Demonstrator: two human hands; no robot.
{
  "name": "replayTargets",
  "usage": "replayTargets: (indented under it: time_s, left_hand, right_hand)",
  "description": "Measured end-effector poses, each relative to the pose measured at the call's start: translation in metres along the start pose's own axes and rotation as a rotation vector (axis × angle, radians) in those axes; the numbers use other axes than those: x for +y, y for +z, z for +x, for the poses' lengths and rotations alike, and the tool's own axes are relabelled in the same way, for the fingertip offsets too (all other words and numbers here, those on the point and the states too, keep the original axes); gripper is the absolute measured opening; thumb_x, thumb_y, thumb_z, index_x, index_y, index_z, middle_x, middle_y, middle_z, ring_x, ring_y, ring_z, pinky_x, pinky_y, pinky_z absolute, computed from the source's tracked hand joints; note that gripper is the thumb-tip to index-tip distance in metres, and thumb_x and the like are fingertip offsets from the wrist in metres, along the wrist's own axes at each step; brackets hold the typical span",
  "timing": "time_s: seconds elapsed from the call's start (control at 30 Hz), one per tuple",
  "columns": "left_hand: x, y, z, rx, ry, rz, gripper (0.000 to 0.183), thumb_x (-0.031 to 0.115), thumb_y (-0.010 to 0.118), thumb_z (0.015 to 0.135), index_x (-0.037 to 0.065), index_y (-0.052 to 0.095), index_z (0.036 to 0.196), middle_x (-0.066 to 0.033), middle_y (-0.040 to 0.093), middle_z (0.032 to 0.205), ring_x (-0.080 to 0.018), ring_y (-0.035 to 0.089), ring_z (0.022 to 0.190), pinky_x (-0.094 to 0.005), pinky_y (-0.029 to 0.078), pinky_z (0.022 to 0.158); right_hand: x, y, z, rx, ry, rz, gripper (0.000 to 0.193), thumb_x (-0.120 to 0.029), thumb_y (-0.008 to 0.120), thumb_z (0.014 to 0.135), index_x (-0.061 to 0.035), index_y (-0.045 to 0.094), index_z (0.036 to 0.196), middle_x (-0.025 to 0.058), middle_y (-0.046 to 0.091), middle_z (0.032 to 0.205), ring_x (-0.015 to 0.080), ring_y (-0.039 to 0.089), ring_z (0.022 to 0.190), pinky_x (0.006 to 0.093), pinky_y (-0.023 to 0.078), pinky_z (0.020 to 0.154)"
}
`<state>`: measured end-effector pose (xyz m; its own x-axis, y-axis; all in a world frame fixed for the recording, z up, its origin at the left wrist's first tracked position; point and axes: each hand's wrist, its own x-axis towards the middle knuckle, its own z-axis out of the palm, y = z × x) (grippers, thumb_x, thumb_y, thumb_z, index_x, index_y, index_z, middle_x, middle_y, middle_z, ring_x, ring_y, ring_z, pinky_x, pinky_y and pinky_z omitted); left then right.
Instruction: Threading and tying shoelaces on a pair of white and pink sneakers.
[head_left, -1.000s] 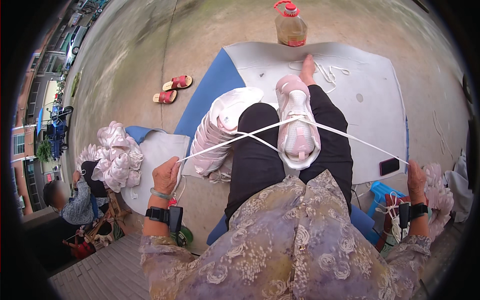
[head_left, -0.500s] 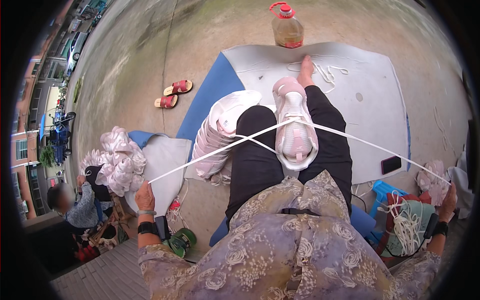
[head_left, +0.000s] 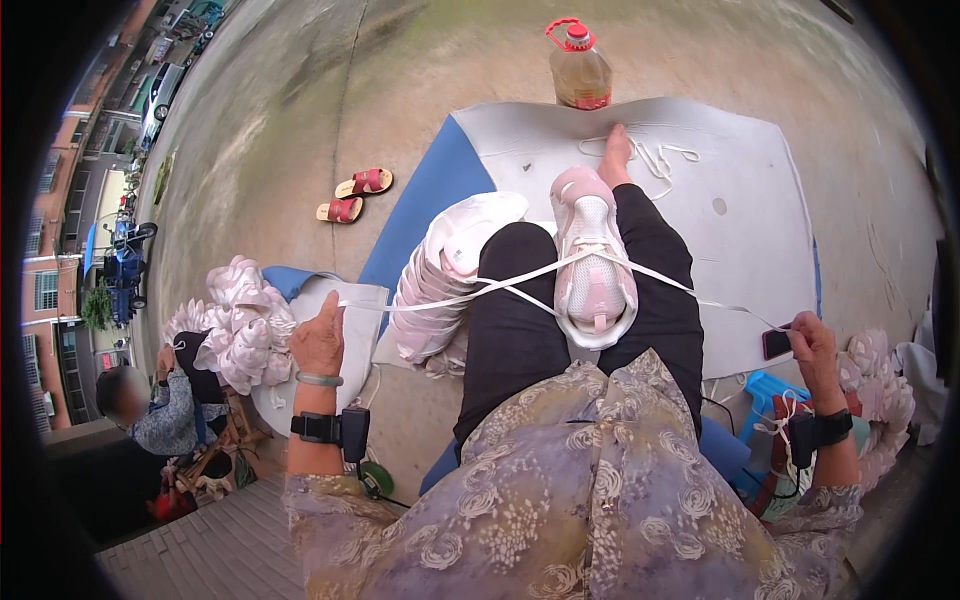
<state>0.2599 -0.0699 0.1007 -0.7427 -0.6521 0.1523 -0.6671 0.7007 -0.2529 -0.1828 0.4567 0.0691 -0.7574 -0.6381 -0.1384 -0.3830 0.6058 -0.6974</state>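
A pink and white shoe upper (head_left: 596, 255) lies along my thighs, its toe pointing away from me. A white shoelace (head_left: 528, 272) passes through its lower eyelets and crosses above it, the two ends stretching out to either side. Out to the left, my left hand (head_left: 318, 338) is closed on one end of the lace. Far to the right, my right hand (head_left: 815, 350) pinches the other end, close by a dark phone (head_left: 777, 342). Left of my knee leans a nested stack of pink and white shoe uppers (head_left: 428, 285).
More pink uppers are heaped at the left (head_left: 245, 325) and right (head_left: 878, 400). A white and blue mat (head_left: 745, 200) spreads under my legs, with loose laces (head_left: 655, 160) on it. Red slippers (head_left: 355, 195) and an oil bottle (head_left: 581, 72) stand beyond. Another person (head_left: 165, 415) sits far left.
Both hands have come inward and up from their wide spread. The lace was taut on both sides and now hangs slacker. The whole view has shifted slightly.
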Motion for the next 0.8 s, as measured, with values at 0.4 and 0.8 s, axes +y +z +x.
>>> replayTargets:
  time_s: [0.4,0.8]
  left_hand:
    - [0.222,-0.024,0.067,0.002,0.679,-0.749,0.013,0.012,0.056,0.077,0.011,0.056,0.090,-0.0074,0.051,0.060,-0.0279,0.056,0.055,-0.0389,0.043,0.046]
    - [0.250,-0.030,0.056,0.015,0.653,-0.901,0.013,0.015,0.055,0.078,0.008,0.049,0.069,-0.0110,0.052,0.058,-0.0320,0.055,0.054,-0.0400,0.043,0.047]
  right_hand:
    - [-0.187,0.146,0.065,-0.664,0.178,0.982,0.032,-0.002,0.062,0.080,0.0061,0.053,0.110,0.0082,0.063,0.084,0.0134,0.062,0.069,0.0235,0.050,0.072]
    - [-0.182,0.180,0.060,-0.430,-0.286,0.481,0.011,-0.011,0.060,0.083,-0.0011,0.063,0.087,0.0077,0.057,0.059,0.0119,0.054,0.051,0.0252,0.044,0.050]
